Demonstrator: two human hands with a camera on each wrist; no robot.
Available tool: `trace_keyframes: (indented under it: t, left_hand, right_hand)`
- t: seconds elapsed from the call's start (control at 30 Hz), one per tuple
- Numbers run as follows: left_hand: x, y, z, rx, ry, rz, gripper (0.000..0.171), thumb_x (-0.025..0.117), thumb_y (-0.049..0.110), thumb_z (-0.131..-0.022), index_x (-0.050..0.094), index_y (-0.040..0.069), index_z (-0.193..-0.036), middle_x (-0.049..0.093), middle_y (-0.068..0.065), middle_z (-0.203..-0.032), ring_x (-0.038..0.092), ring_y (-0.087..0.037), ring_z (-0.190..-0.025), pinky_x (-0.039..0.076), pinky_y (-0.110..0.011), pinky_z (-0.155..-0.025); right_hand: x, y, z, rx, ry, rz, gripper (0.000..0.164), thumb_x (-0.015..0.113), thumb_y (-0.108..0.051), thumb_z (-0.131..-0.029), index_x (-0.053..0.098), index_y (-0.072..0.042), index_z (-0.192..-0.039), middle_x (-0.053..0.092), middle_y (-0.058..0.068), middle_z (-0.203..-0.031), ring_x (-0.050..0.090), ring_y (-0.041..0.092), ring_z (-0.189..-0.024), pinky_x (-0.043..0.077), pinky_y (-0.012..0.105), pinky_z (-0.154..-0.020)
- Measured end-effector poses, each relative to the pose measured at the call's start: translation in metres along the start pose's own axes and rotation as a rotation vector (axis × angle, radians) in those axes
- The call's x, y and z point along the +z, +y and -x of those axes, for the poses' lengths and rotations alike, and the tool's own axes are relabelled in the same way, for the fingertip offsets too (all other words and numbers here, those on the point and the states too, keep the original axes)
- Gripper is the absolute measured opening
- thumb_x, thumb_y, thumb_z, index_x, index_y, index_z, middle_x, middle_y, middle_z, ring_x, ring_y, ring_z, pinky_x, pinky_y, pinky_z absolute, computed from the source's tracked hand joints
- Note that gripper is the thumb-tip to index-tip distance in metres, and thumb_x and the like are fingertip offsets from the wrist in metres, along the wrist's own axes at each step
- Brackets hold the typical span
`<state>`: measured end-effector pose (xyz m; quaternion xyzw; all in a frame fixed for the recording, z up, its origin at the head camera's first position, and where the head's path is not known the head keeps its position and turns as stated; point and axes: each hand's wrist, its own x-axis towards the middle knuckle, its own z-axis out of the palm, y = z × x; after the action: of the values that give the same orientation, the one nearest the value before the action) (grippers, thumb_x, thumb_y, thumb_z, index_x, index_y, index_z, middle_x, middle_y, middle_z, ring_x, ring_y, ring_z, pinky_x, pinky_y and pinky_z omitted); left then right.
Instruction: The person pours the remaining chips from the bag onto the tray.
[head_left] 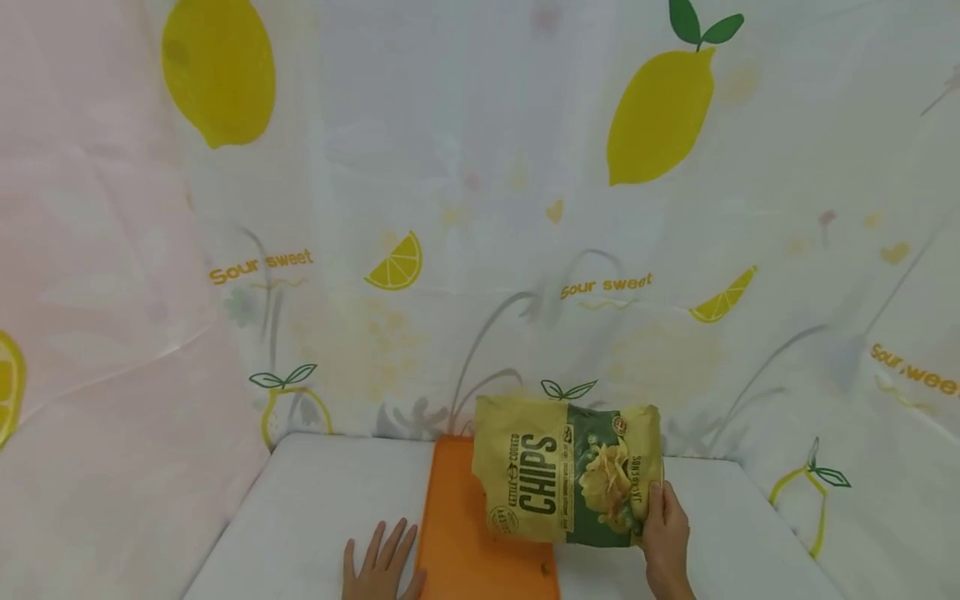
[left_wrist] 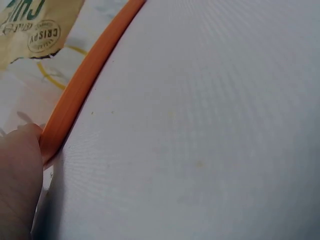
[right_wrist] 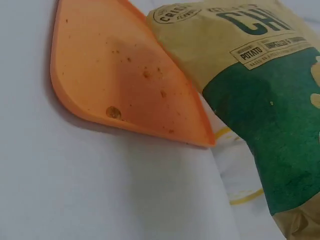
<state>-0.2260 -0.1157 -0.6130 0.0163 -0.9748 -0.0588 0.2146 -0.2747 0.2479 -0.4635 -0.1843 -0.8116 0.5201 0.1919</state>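
My right hand (head_left: 666, 533) grips the right end of a kettle-cooked chips bag (head_left: 536, 475), thumb on its printed front. The tan and green bag is held sideways over an orange tray (head_left: 450, 500); its far end has a ragged edge in the left wrist view. Crumbs (right_wrist: 113, 112) dot the tray's floor. At the tray's left side, my left hand (head_left: 378, 571) lies with fingers straight and spread on the white surface, its thumb by the rim. The right hand is out of sight in the right wrist view.
The tray rests on a white table (head_left: 337, 492), which shows on both sides of it. Behind and beside the table hang pale sheets (head_left: 465, 208) printed with lemons. A few tiny specks (left_wrist: 92, 113) lie on the white surface near the tray's edge.
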Motion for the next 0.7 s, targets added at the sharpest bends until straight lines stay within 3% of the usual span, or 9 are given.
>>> trace_keyframes:
  t: [0.07, 0.17, 0.23, 0.37, 0.47, 0.57, 0.7]
  left_hand:
    - [0.0014, -0.0006, 0.0019, 0.012, 0.045, -0.021, 0.065, 0.026, 0.072, -0.082, 0.039, 0.034, -0.134, 0.043, 0.009, -0.14, 0.019, -0.017, -0.139, 0.008, -0.057, -0.113]
    - [0.0025, -0.0006, 0.0032, 0.012, 0.055, -0.018, 0.065, 0.026, 0.072, -0.082, 0.04, 0.034, -0.133, 0.043, 0.008, -0.14, 0.007, -0.016, -0.143, 0.005, -0.057, -0.113]
    - [0.0022, -0.0006, 0.0016, 0.006, 0.05, -0.014, 0.066, 0.027, 0.072, -0.082, 0.043, 0.033, -0.131, 0.044, 0.008, -0.139, 0.016, -0.016, -0.14, 0.008, -0.056, -0.113]
    - [-0.0002, 0.0008, -0.0004, -0.022, -0.032, 0.009, 0.073, 0.019, 0.075, -0.081, 0.046, 0.029, -0.13, 0.045, 0.007, -0.138, 0.033, -0.019, -0.133, 0.008, -0.056, -0.113]
    - [-0.0018, 0.002, 0.0003, -0.041, -0.074, 0.019, 0.078, 0.014, 0.076, -0.079, 0.047, 0.027, -0.13, 0.045, 0.006, -0.139, 0.034, -0.022, -0.131, 0.004, -0.059, -0.112]
    - [-0.0024, 0.0017, 0.0014, -0.033, -0.032, 0.015, 0.072, 0.025, 0.074, -0.08, 0.048, 0.026, -0.129, 0.047, 0.006, -0.137, 0.035, -0.021, -0.131, 0.006, -0.058, -0.112]
    - [-0.0034, -0.0005, -0.0023, -0.019, -0.003, 0.03, 0.066, 0.04, 0.069, -0.079, 0.049, 0.026, -0.128, 0.048, 0.007, -0.136, 0.036, -0.02, -0.129, 0.012, -0.055, -0.111]
  right_hand:
    - [-0.0002, 0.0002, -0.0006, 0.013, -0.032, -0.003, 0.056, 0.018, -0.055, -0.092, 0.047, -0.012, -0.113, 0.047, -0.022, -0.077, 0.047, -0.007, -0.066, 0.044, 0.016, -0.058]
    - [0.0006, 0.0005, -0.0003, 0.059, -0.032, -0.139, 0.053, 0.021, -0.054, -0.092, 0.045, -0.015, -0.119, 0.047, -0.031, -0.079, 0.048, -0.014, -0.071, 0.044, 0.011, -0.061]
    - [0.0022, 0.0007, 0.0001, 0.056, -0.004, -0.172, 0.05, 0.023, -0.053, -0.093, 0.046, -0.016, -0.118, 0.047, -0.031, -0.077, 0.048, -0.014, -0.07, 0.044, 0.011, -0.059]
    - [0.0045, 0.0021, 0.002, 0.005, 0.033, -0.033, 0.052, 0.021, -0.053, -0.093, 0.05, -0.012, -0.108, 0.047, -0.02, -0.07, 0.046, -0.005, -0.062, 0.042, 0.017, -0.054]
    - [0.0046, 0.0027, 0.0046, 0.025, 0.021, -0.037, 0.054, 0.02, -0.054, -0.093, 0.048, -0.011, -0.109, 0.046, -0.019, -0.07, 0.046, -0.004, -0.061, 0.042, 0.018, -0.054]
    - [0.0035, 0.0014, 0.0062, 0.04, 0.02, -0.06, 0.054, 0.02, -0.054, -0.092, 0.047, -0.01, -0.106, 0.046, -0.016, -0.07, 0.046, -0.003, -0.061, 0.042, 0.019, -0.053]
    - [0.0013, -0.0034, 0.006, 0.008, 0.017, -0.012, 0.052, 0.018, -0.055, -0.092, 0.047, -0.011, -0.099, 0.043, -0.012, -0.069, 0.043, 0.0, -0.059, 0.04, 0.019, -0.053]
